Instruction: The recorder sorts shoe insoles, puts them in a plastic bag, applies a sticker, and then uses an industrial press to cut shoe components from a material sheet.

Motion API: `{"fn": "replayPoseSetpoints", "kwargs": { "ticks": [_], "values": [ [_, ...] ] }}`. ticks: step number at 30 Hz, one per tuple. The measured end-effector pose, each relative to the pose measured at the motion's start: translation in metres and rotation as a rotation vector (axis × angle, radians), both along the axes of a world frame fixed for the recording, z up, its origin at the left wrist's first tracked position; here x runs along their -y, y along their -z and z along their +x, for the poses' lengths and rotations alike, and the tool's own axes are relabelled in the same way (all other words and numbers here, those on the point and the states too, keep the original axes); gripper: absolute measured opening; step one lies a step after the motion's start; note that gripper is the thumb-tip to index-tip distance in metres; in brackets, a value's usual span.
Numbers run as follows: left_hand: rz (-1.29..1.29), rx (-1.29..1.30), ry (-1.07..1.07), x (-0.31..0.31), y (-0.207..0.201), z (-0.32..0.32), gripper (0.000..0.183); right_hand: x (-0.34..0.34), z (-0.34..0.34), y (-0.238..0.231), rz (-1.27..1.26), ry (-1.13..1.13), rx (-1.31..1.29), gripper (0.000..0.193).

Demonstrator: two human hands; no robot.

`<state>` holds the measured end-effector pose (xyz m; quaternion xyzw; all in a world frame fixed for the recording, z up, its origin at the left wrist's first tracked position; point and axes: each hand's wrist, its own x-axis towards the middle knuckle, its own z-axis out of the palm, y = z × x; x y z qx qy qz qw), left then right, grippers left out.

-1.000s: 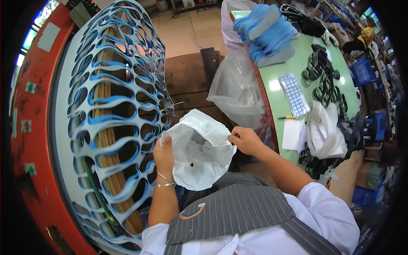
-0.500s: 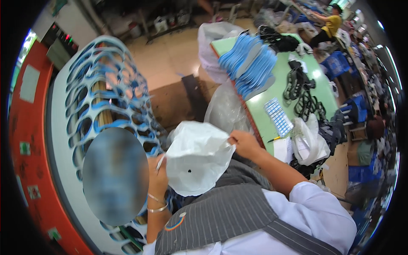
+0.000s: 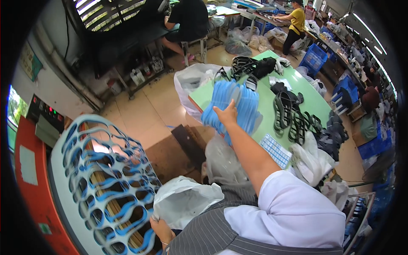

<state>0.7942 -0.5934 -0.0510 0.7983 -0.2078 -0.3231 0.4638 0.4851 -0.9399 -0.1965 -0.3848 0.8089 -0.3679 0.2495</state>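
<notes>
My right hand (image 3: 226, 114) reaches far forward and lies on a stack of blue sandal straps (image 3: 240, 106) at the near corner of a green table (image 3: 308, 100); its fingers are spread over the stack and grip nothing that I can see. My left hand (image 3: 161, 229), low by my body, is shut on a crumpled white plastic bag (image 3: 187, 200). The bag hangs beside a white rack (image 3: 59, 174) covered with several blue straps (image 3: 106, 182).
Black straps (image 3: 293, 117), a blue-and-white sheet of small pieces (image 3: 275, 149) and white bags (image 3: 312, 163) lie on the table. A clear plastic bag (image 3: 221, 161) hangs at its near end. A red machine (image 3: 29, 178) stands left. Other people work at benches behind (image 3: 295, 23).
My right hand has let go of the white bag and stretched out to the blue stack on the table. The view has swung up and forward. The left hand keeps the bag.
</notes>
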Motion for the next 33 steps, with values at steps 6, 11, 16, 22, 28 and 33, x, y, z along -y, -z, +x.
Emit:
{"fn": "replayPoseSetpoints", "kwargs": {
  "ticks": [6,11,16,22,28,33],
  "values": [
    [0.035,0.197,0.066,0.128,-0.008,0.022,0.031,0.073,-0.013,0.014,0.337,0.201,0.114,0.101],
    [-0.046,0.164,0.207,0.259,-0.013,0.008,0.017,0.079,-0.02,0.012,0.324,0.203,0.155,0.1],
    [-0.049,0.346,0.407,0.36,0.027,0.011,0.024,0.064,-0.038,0.026,0.182,0.216,0.298,0.095],
    [0.01,0.512,0.575,0.425,0.1,-0.005,0.039,0.034,-0.071,-0.051,-0.025,0.076,0.94,0.088],
    [0.033,0.239,0.699,0.476,0.094,-0.054,0.046,0.049,-0.044,-0.085,0.34,-0.524,0.938,0.088],
    [0.011,-0.026,0.679,0.498,0.074,-0.034,0.037,0.063,-0.006,-0.061,0.503,-0.59,0.859,0.075]
  ]
}}
